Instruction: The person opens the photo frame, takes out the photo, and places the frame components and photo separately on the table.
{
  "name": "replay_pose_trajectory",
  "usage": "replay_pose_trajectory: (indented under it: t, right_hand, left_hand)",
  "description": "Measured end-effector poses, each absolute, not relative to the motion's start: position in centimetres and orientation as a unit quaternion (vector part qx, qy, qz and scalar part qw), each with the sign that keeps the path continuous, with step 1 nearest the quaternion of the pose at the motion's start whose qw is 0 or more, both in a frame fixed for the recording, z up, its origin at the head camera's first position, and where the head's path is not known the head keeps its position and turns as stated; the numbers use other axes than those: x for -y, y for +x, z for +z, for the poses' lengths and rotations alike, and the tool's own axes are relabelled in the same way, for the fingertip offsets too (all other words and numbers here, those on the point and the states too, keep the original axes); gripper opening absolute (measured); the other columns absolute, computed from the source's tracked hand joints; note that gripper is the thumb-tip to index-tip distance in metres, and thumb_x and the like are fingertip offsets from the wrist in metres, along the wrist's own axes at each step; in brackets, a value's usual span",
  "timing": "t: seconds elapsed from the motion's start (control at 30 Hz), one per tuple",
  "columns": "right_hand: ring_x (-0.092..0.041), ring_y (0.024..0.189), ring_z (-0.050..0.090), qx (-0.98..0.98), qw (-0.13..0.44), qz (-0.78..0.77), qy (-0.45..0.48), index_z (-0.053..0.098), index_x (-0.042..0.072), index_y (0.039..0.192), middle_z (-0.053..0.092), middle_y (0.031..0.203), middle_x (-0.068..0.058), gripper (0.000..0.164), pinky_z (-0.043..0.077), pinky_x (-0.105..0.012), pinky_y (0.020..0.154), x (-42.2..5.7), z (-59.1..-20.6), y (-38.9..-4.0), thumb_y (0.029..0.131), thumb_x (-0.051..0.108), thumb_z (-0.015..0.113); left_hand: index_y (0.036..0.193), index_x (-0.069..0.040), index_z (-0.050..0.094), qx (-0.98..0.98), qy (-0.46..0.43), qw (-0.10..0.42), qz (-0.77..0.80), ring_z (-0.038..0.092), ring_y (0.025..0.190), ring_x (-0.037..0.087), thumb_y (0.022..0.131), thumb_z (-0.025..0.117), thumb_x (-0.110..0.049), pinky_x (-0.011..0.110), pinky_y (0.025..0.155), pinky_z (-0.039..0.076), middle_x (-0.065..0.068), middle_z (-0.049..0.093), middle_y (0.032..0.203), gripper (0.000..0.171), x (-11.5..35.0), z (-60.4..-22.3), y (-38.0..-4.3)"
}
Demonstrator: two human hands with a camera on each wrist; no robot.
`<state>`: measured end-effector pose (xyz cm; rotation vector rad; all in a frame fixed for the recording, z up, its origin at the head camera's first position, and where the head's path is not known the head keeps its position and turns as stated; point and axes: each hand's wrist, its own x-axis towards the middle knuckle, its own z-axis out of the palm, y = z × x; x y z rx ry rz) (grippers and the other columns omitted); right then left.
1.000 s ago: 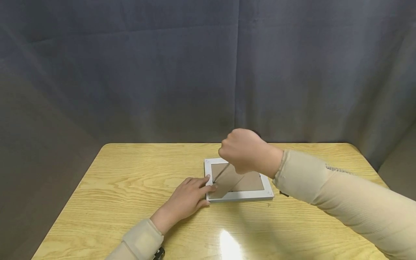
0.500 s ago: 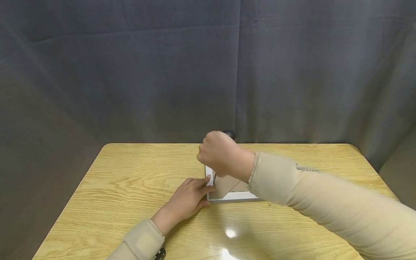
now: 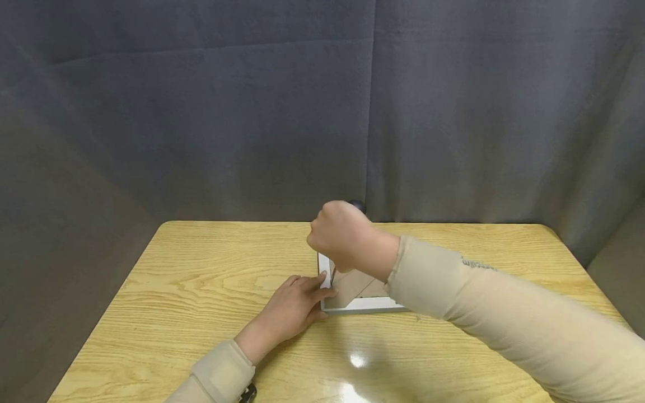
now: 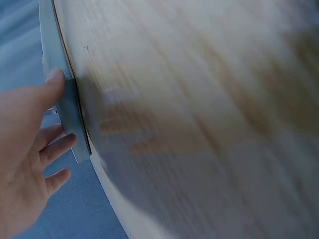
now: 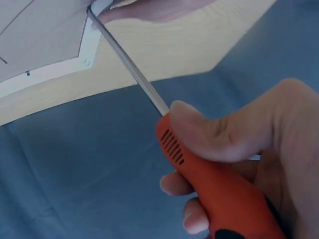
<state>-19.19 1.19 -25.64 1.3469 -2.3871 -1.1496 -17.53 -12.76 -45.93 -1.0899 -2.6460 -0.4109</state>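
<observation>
orange screwdriver (image 5: 202,180), clamped in the person's right hand (image 3: 340,232), slants down to the white frame (image 3: 374,304). the frame lies flat on the wooden table (image 3: 201,268), just ahead of the hands, its long axis seemingly running left to right. all turns on the tip (image 5: 90,13): it reaches the frame's left inner edge, close beside the nearer left hand (image 3: 287,310), whose fingers lie fairly straight on that end, thumb apart. the right sleeve (image 3: 484,302) covers the frame's right end, the right hand hides most of the handle (image 5: 224,204) from above, and i can't make out what the tip touches.
</observation>
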Motion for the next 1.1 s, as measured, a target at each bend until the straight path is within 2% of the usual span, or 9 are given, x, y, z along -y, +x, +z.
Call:
replay_pose_trajectory:
  t: [0.13, 0.23, 0.33, 0.47, 0.57, 0.8, 1.1]
  right_hand:
    - [-0.011, 0.051, 0.049, 0.827, 0.085, -0.334, 0.445, 0.064, 0.020, 0.064, 0.067, 0.063, 0.006, 0.006, 0.053, -0.028, 0.060, -3.3, -25.5, -19.8, 0.066, 0.023, 0.069]
    - [-0.011, 0.049, 0.033, 0.841, 0.094, -0.303, 0.439, 0.049, 0.020, 0.053, 0.049, 0.052, 0.007, 0.021, 0.050, -0.030, 0.053, -5.0, -25.7, -20.4, 0.062, 0.019, 0.068]
    - [-0.012, 0.049, 0.029, 0.853, 0.104, -0.269, 0.435, 0.042, 0.021, 0.051, 0.037, 0.049, 0.008, 0.027, 0.046, -0.032, 0.047, -6.7, -26.1, -20.9, 0.060, 0.015, 0.067]
    - [-0.010, 0.045, 0.039, 0.881, 0.091, -0.202, 0.417, 0.055, 0.022, 0.053, 0.051, 0.048, 0.010, 0.020, 0.044, -0.032, 0.044, -8.6, -26.5, -21.2, 0.058, 0.006, 0.066]
    - [-0.011, 0.044, 0.044, 0.901, 0.076, -0.155, 0.398, 0.060, 0.023, 0.054, 0.059, 0.051, 0.009, 0.024, 0.042, -0.031, 0.045, -9.6, -26.7, -21.2, 0.058, 0.001, 0.066]
    - [-0.010, 0.045, 0.040, 0.917, 0.079, -0.121, 0.373, 0.057, 0.022, 0.053, 0.056, 0.050, 0.009, 0.026, 0.038, -0.028, 0.044, -11.6, -27.2, -20.6, 0.061, -0.001, 0.064]
    - [-0.010, 0.048, 0.046, 0.929, 0.090, -0.078, 0.351, 0.064, 0.021, 0.066, 0.060, 0.055, 0.009, 0.016, 0.045, -0.033, 0.046, -14.5, -29.0, -20.2, 0.064, 0.008, 0.073]
  left_hand:
    - [0.125, -0.023, 0.062, 0.920, -0.361, 0.082, -0.127, 0.053, 0.121, 0.024, 0.082, 0.062, -0.042, 0.041, 0.102, 0.044, 0.015, 0.053, 0.141, 0.047, 12.6, -45.6, -17.5]
    - [0.128, -0.024, 0.059, 0.924, -0.356, 0.060, -0.123, 0.049, 0.125, 0.025, 0.085, 0.058, -0.044, 0.043, 0.106, 0.041, 0.014, 0.049, 0.144, 0.048, 12.7, -45.3, -17.3]
    - [0.132, -0.026, 0.055, 0.927, -0.352, 0.044, -0.122, 0.047, 0.128, 0.025, 0.086, 0.057, -0.044, 0.045, 0.108, 0.040, 0.013, 0.047, 0.146, 0.050, 12.8, -45.1, -17.2]
    - [0.136, -0.027, 0.051, 0.930, -0.344, 0.034, -0.121, 0.046, 0.129, 0.025, 0.086, 0.057, -0.045, 0.046, 0.108, 0.038, 0.011, 0.045, 0.148, 0.053, 12.8, -44.9, -17.0]
    - [0.135, -0.027, 0.052, 0.931, -0.342, 0.036, -0.121, 0.046, 0.129, 0.025, 0.086, 0.056, -0.045, 0.047, 0.108, 0.038, 0.011, 0.045, 0.148, 0.052, 12.8, -45.0, -17.0]
    - [0.132, -0.027, 0.055, 0.933, -0.339, 0.036, -0.118, 0.045, 0.130, 0.025, 0.086, 0.056, -0.046, 0.046, 0.109, 0.038, 0.010, 0.045, 0.148, 0.050, 12.6, -45.0, -16.9]
    - [0.134, -0.026, 0.053, 0.933, -0.335, 0.037, -0.123, 0.043, 0.131, 0.025, 0.086, 0.056, -0.046, 0.045, 0.109, 0.038, 0.010, 0.044, 0.149, 0.052, 12.7, -45.1, -16.8]
